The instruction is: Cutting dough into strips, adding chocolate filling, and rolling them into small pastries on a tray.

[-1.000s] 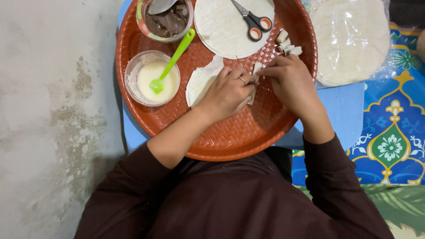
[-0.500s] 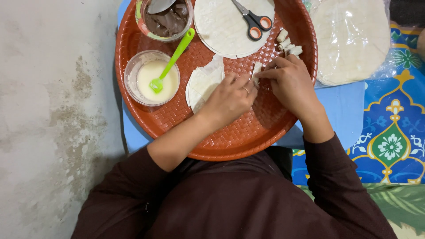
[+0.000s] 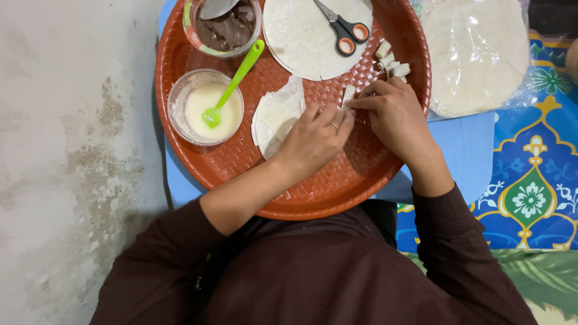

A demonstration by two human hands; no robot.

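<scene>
Near the tray's point(image 3: 198, 168) middle, both the left hand point(image 3: 314, 137) and right hand point(image 3: 394, 114) pinch shut on a small wrapper roll point(image 3: 348, 95), likely light, soft and tearable, best held at its ends.

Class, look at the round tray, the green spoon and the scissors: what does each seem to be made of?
Tray: likely moulded plastic, orange-brown, glossy, with a woven basket pattern.
Green spoon: probably plastic, one smooth bright colour throughout.
Scissors: grey metal blades, with dark and orange handles that look plastic.
</scene>
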